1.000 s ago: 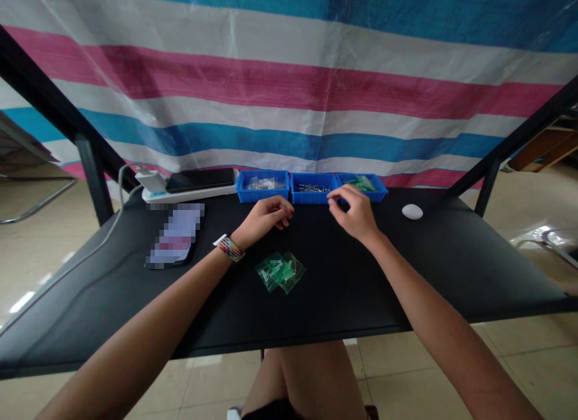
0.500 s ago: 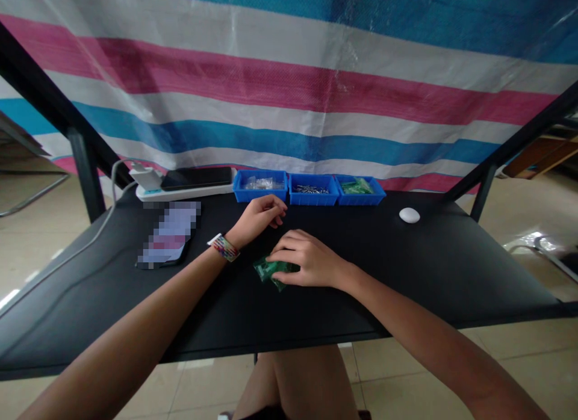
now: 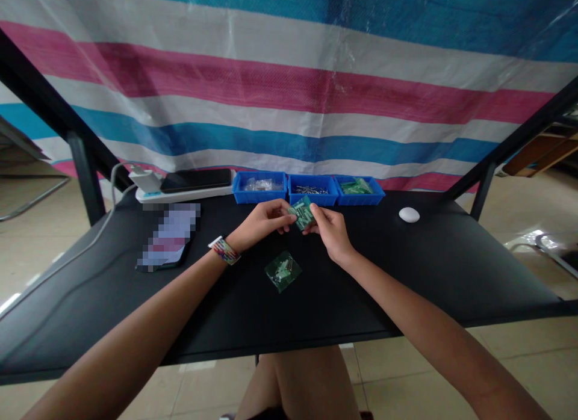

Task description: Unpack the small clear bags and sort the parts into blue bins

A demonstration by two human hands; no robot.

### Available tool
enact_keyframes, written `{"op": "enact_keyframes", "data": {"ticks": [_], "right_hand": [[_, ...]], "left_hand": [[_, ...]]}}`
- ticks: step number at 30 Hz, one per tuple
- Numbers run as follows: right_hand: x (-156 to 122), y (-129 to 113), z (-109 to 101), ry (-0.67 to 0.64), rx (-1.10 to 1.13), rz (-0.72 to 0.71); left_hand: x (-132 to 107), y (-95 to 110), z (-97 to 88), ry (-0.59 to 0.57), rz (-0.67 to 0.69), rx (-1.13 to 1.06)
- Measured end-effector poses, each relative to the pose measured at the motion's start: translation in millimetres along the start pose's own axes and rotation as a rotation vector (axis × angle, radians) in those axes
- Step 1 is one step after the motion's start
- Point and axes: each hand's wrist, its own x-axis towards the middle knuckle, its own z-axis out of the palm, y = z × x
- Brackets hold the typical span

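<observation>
Between my two hands, just above the black table, is a small green plastic bag with pale green pieces showing inside. My left hand pinches its left edge, and my right hand grips its right edge between thumb and fingers. A second green plastic bag lies flat on the table below them; pale pieces and what look like screws show through it. Behind my hands, three blue bins stand side by side: a left bin with clear packets, a middle bin with metal screws, a right bin with green pieces.
A white power strip with a plugged-in charger carries a black phone at the back left. Another phone lies in front of it. A white mouse sits at the right. A striped sheet hangs behind.
My right hand has moved up from the table, and a green bag is now raised between both hands. The other green bag, partly covered before, lies exposed. My left hand has closed on the raised bag.
</observation>
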Motion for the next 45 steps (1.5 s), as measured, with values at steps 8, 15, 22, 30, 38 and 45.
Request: {"op": "enact_keyframes", "data": {"ticks": [8, 15, 22, 30, 38, 45], "right_hand": [[-3, -8, -1, -0.078, -0.017, 0.011], [-3, -13, -3, -0.056, -0.122, -0.041], [-1, -15, -7, -0.038, -0.041, -0.033], [-6, -17, -7, -0.118, -0.022, -0.145], [-3, -14, -7, -0.109, 0.002, -0.077], [0, -13, -6, -0.111, -0.056, 0.016]], "left_hand": [[1, -3, -5.6, 0.023, 0.066, 0.031], [2, -1, -3.1, 0.068, 0.097, 0.022], [1, -1, -2.4, 0.105, 0.035, -0.007], [1, -1, -3.8, 0.086, -0.135, -0.132], [2, -3, -3.6, 0.127, -0.027, -0.092], [2, -5, -2.8, 0.106, 0.005, -0.022]]}}
